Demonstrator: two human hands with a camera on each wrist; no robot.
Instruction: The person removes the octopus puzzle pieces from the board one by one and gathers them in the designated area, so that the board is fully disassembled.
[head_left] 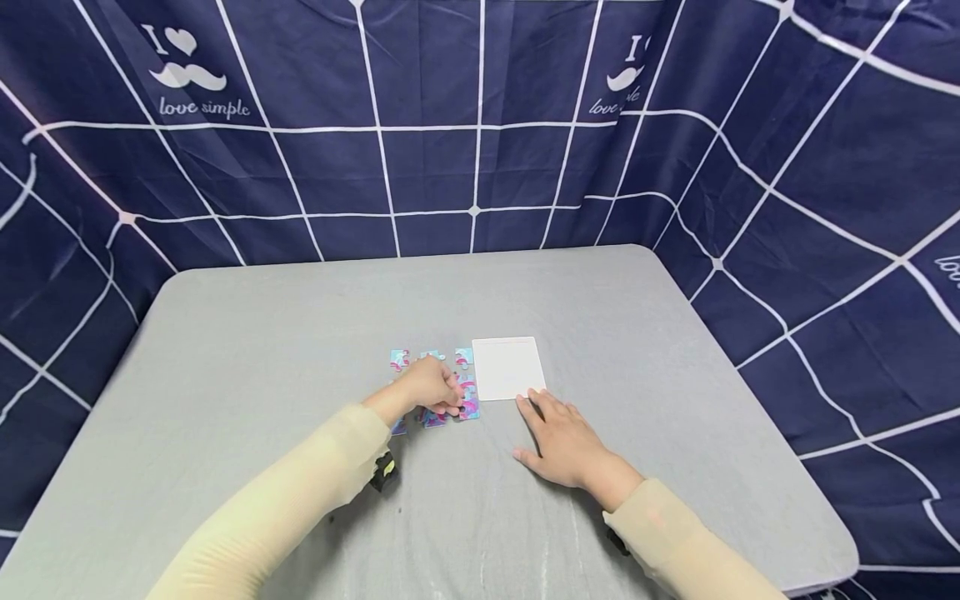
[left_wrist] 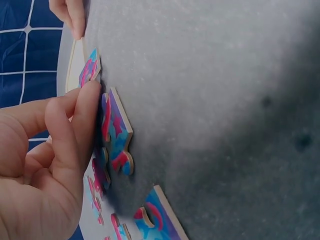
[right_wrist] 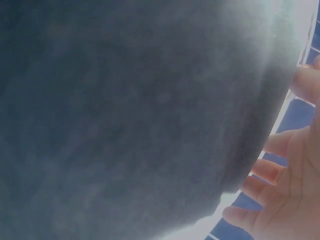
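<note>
My left hand (head_left: pixel 431 385) is over a group of colourful jigsaw puzzle pieces, its thumb and fingertips pinched at a blue, pink and purple piece (left_wrist: pixel 91 66). Part of that piece is hidden behind the fingers. Beside it, to the right, lies a white square puzzle board (head_left: pixel 508 368) with a thin rim. My right hand (head_left: pixel 564 442) rests with fairly straight, spread fingers, its fingertips touching the board's near edge. In the left wrist view, another purple and blue piece (left_wrist: pixel 118 127) lies just below the pinching fingers.
More loose pieces lie around the left hand, among them one at the far left (head_left: pixel 399 358) and one by the board's upper left corner (head_left: pixel 464 357). Some are covered by the hand. A grey cloth covers the table (head_left: pixel 262 350); dark blue checked curtains (head_left: pixel 427 167) stand behind it.
</note>
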